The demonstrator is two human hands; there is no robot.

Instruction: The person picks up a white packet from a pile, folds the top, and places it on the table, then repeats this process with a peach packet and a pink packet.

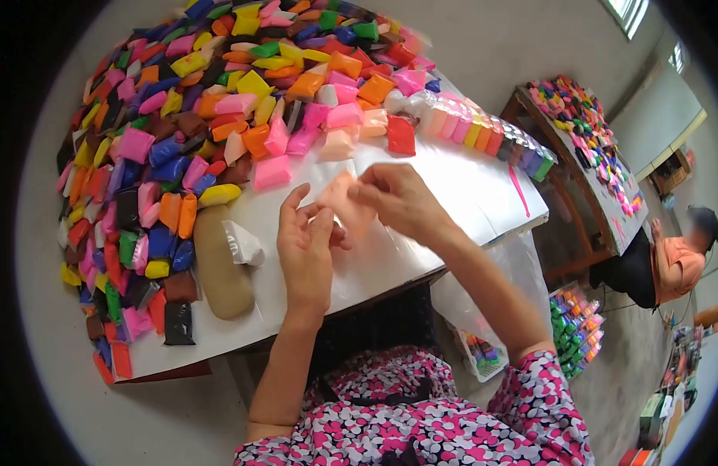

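Observation:
A peach-coloured soft packet [345, 203], smeared by motion, is between my two hands over the white table [405, 248]. My right hand [401, 198] pinches its right side, with the fingers closed. My left hand [306, 245] is palm up just left of the packet, its fingers apart and slightly bent, the fingertips right at the packet's edge. Beyond the hands, a red packet [401, 135] and a pink packet [272, 172] lie at the front of a big heap of coloured packets [242, 85].
Left of my hands lie a tan oblong object [219, 272] and a crumpled white wrapper [244, 244]. A clear bag of packets in a row [483, 132] and a pink strip [519, 192] lie to the right. Another person [673, 260] sits near a second packet-covered table [580, 140].

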